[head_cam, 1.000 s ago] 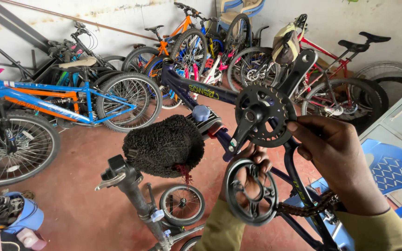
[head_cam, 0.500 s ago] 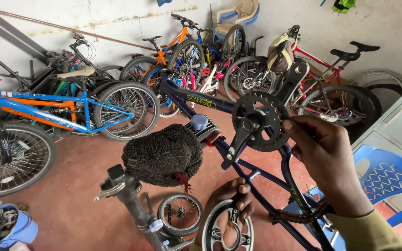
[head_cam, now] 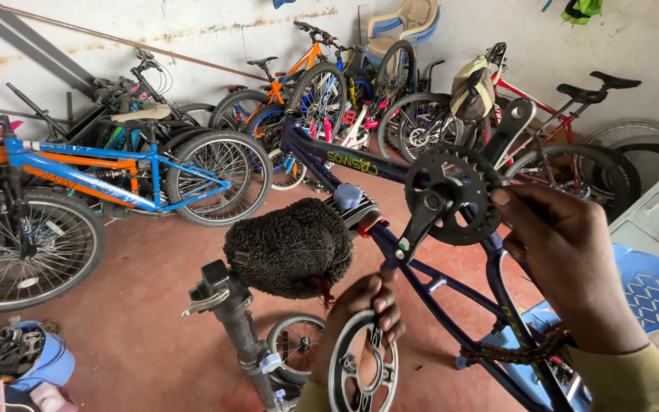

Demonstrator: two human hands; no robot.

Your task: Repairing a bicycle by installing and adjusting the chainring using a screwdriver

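Note:
A dark blue bicycle frame (head_cam: 436, 286) hangs upturned before me, its seat wrapped in a black woolly cover (head_cam: 287, 246). My right hand (head_cam: 570, 263) grips the black toothed chainring (head_cam: 451, 194) with its crank arm (head_cam: 415, 227) pointing down-left. My left hand (head_cam: 360, 313) holds a round grey chain guard disc (head_cam: 361, 366) low beside the frame tube. A rusty loose chain (head_cam: 516, 353) drapes under my right wrist. A small training wheel (head_cam: 297, 347) sits below the seat.
Several bicycles lean along the white back wall, including a blue-and-orange one (head_cam: 108, 179) at left and a red one (head_cam: 566, 122) at right. A blue plastic chair (head_cam: 654, 294) stands at right. A blue tub of parts (head_cam: 17, 362) sits at bottom left on the red floor.
My left hand with the chain guard disc has dropped lower and away from the chainring. My right hand stays on the chainring, and the view has shifted slightly.

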